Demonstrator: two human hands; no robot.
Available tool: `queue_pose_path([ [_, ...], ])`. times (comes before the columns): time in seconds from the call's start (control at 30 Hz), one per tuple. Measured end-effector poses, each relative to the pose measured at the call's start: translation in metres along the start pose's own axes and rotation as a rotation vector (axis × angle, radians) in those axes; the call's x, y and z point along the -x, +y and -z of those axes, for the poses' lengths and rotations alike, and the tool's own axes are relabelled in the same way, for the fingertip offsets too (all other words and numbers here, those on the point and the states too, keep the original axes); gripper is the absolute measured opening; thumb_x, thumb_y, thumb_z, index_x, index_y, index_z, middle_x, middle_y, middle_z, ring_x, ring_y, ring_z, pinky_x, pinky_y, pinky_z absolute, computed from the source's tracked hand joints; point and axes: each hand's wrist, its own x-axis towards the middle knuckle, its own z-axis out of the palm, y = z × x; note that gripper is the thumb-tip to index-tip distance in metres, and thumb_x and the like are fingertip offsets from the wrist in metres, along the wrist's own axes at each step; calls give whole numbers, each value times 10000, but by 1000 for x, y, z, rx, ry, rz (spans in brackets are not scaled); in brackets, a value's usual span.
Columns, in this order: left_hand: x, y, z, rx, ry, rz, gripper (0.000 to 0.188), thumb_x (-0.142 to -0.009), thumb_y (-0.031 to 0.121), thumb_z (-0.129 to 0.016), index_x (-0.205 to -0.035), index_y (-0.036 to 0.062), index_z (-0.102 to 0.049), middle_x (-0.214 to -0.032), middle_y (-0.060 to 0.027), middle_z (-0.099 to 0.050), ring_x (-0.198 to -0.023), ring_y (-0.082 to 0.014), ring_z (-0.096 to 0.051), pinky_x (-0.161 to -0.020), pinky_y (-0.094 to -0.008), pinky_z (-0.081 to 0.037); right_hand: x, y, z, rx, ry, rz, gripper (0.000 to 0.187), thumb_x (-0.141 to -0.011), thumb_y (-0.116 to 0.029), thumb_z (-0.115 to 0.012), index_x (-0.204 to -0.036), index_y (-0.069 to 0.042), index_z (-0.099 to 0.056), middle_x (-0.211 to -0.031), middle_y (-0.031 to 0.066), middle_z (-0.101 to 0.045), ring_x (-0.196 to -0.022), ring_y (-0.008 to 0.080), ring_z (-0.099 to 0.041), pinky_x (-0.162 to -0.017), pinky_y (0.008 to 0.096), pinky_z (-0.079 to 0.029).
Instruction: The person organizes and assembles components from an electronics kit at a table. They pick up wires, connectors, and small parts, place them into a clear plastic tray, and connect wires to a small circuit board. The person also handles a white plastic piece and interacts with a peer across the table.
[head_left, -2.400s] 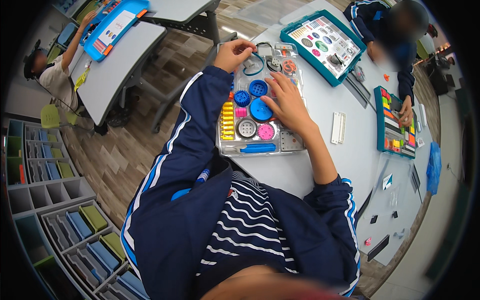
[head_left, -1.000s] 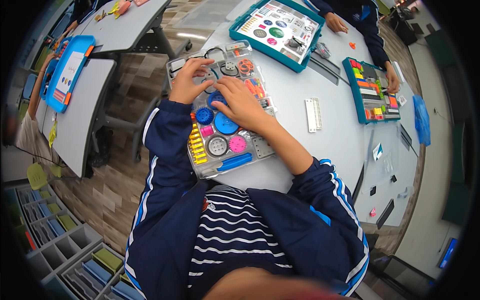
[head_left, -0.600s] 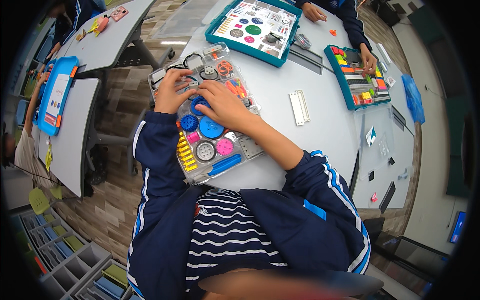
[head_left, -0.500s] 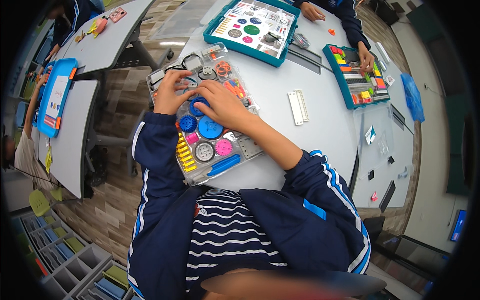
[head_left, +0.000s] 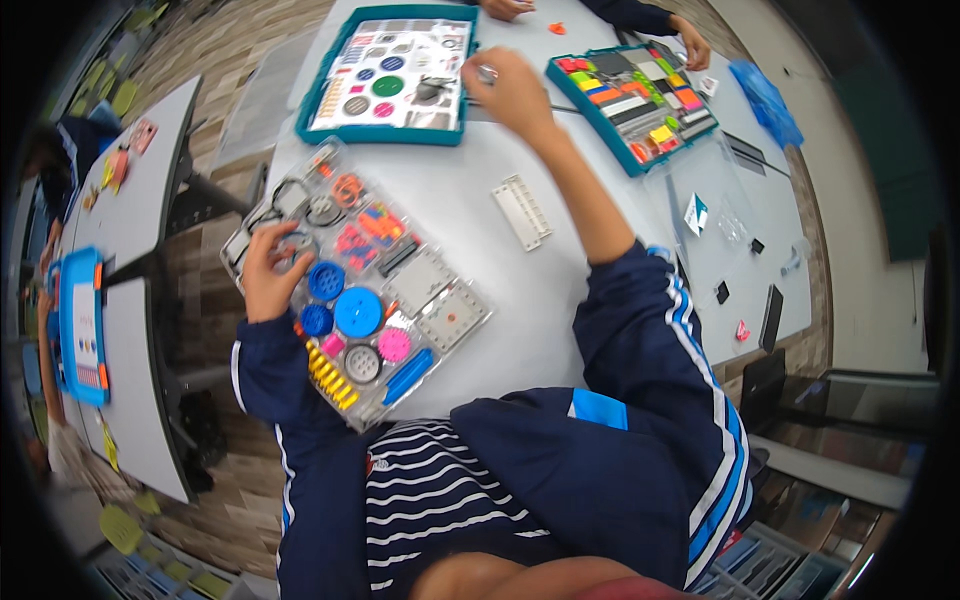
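Note:
My left hand [head_left: 267, 270] rests over the left side of a clear compartment tray [head_left: 356, 415], its thumb and forefinger curved apart beside a small grey part. Blue wheels [head_left: 358, 312], a pink gear [head_left: 395, 344], a grey wheel [head_left: 362, 364], yellow pieces [head_left: 330, 376] and a blue tool [head_left: 408, 376] fill the nearer compartments. My right arm is stretched far forward. Slightly blurred, my right hand [head_left: 515, 92] closes around a small clear packet [head_left: 487, 74] at the right edge of a teal box [head_left: 385, 134]; the fingers partly hide the packet.
A white perforated plate [head_left: 522, 213] lies right of the tray. Farther right stands a second teal box [head_left: 640, 165] of coloured bricks, near another person's hand [head_left: 690, 42]. A clear lid [head_left: 735, 215] and a blue plastic bag [head_left: 766, 103] lie at the right.
My right hand has left the tray and reached forward to the packet by the teal box. My left hand stays over the tray. The whole view has shifted and turned.

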Motion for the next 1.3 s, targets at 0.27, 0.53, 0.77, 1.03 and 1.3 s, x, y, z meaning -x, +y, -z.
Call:
queue_pose_path([
  [0.27,-2,6,1,99,2,95,512,-767,-21,-760,-1250,47,-604,-1223,-28,-595,-1071,-110,-574,-865,-246,-459,-70,252,-5,658,-287,-570,538,-910,-509,-544,-1306,-149,-599,-1307,278,-539,-1251,424,-493,-1036,510,-388],
  [0.53,-3,17,0,83,28,93,443,-749,-39,-766,-1170,28,-647,-1168,-36,-576,-976,-116,-561,-838,-241,-468,-79,303,-31,608,-549,-763,618,-954,-610,-416,-1474,-278,-434,-1476,267,-413,-1388,400,-385,-1103,575,-252],
  [0.77,-4,15,0,77,13,104,430,-754,-38,-766,-1162,24,-645,-1165,-40,-582,-983,-120,-563,-842,-250,-468,-87,340,-41,560,-790,-716,628,-953,-610,-405,-1488,-282,-410,-1458,178,-486,-1361,334,-449,-1086,625,-300],
  [1.03,-5,16,-1,66,35,64,409,-743,-45,-761,-1129,24,-648,-1145,-50,-589,-973,-124,-575,-831,-245,-468,-100,340,-41,411,-597,-750,736,-873,-595,-586,-1502,-269,-385,-1543,291,-229,-1344,478,-411,-1089,511,-385],
  [1.3,-6,18,0,3,69,51,380,-700,-32,-778,-1058,29,-665,-1083,-45,-579,-923,-121,-551,-797,-231,-446,-128,330,-57,479,-572,-922,752,-879,-580,-594,-1534,-422,-260,-1640,160,6,-1413,491,-296,-1124,636,-263],
])
